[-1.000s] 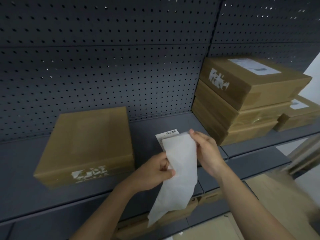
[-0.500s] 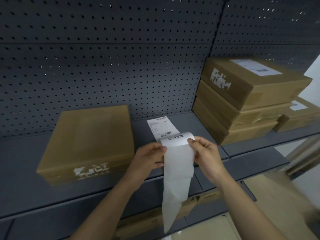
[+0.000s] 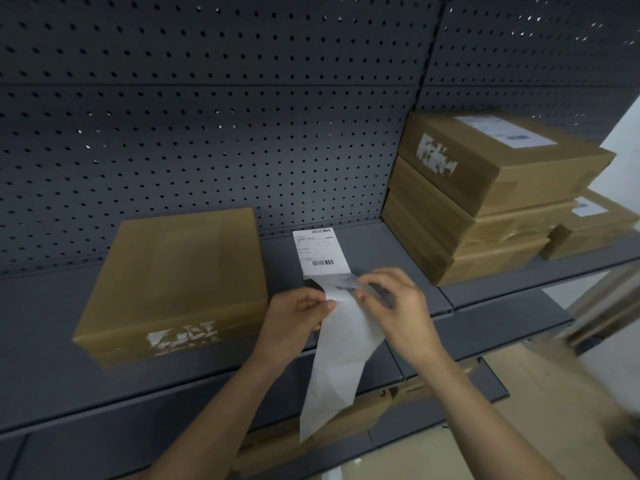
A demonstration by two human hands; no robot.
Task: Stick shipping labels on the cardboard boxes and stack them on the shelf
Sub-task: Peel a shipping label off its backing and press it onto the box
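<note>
A strip of white shipping labels (image 3: 320,252) lies printed side up on the grey shelf (image 3: 377,251), and its blank backing paper (image 3: 343,355) hangs down over the front edge. My left hand (image 3: 294,320) pinches the strip's left edge. My right hand (image 3: 394,303) pinches the fold at its right edge, where a barcode shows. To the left of my hands lies a plain flat cardboard box (image 3: 180,278) with no label on top. At the right stands a stack of three boxes (image 3: 485,202), the top one labelled.
A lower labelled box (image 3: 588,223) lies behind the stack at the far right. Dark pegboard (image 3: 207,133) backs the shelf. Below are a lower shelf (image 3: 450,386) and flat cardboard (image 3: 540,382) on the floor.
The label strip has been pulled farther onto the shelf, so a whole printed label now lies flat there. Both hands have shifted slightly down and pinch the strip lower.
</note>
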